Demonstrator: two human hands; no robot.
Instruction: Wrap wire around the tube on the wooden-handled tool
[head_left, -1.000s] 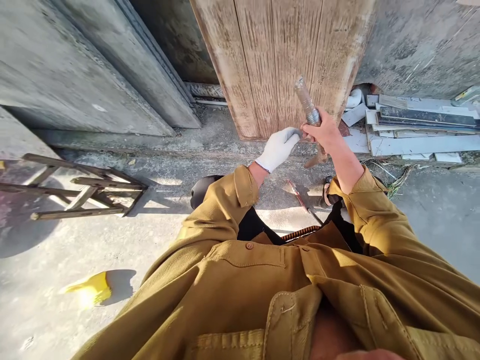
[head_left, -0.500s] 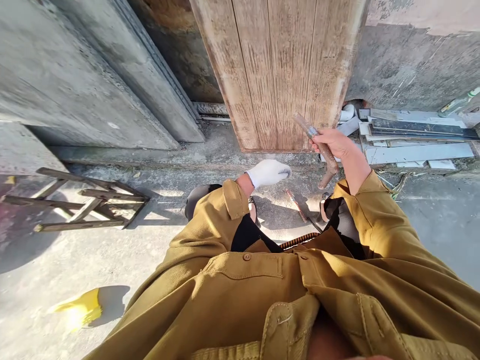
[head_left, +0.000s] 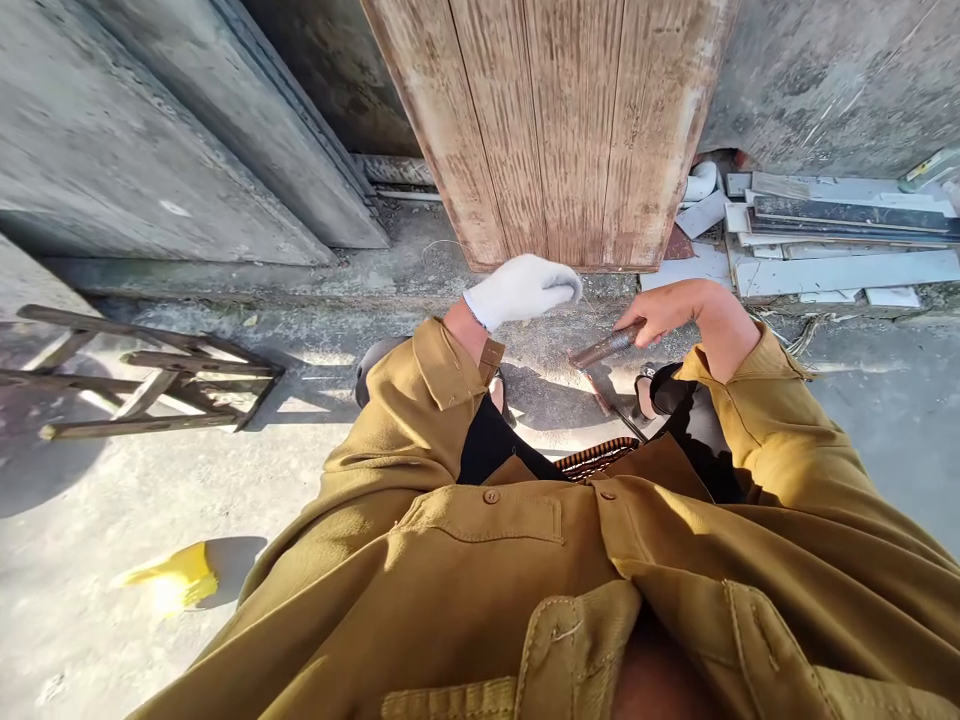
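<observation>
My left hand (head_left: 529, 290), in a white glove, is closed with thumb and fingertips pressed together in front of the wooden panel's lower edge. A fine pale strand (head_left: 591, 308), like thin wire, runs from those fingertips toward my right hand (head_left: 660, 315). Bare and closed, my right hand grips a brown wooden stick (head_left: 604, 346), which has something shiny wound around it near the fingers. The stick points left, tilted slightly down. Below it on the ground lies a slim tool with a reddish handle (head_left: 598, 393), partly covered by the stick.
A brown wooden panel (head_left: 562, 130) leans ahead of me. Grey slabs (head_left: 187, 130) stand at the left, near a wooden stool (head_left: 150, 375) on its side. White and dark strips (head_left: 847, 240) are stacked at right. A yellow object (head_left: 176, 580) lies lower left.
My right hand has swung the stick from pointing up-left to nearly level and lower. My gloved left hand has moved up toward the panel's edge. The view has shifted slightly.
</observation>
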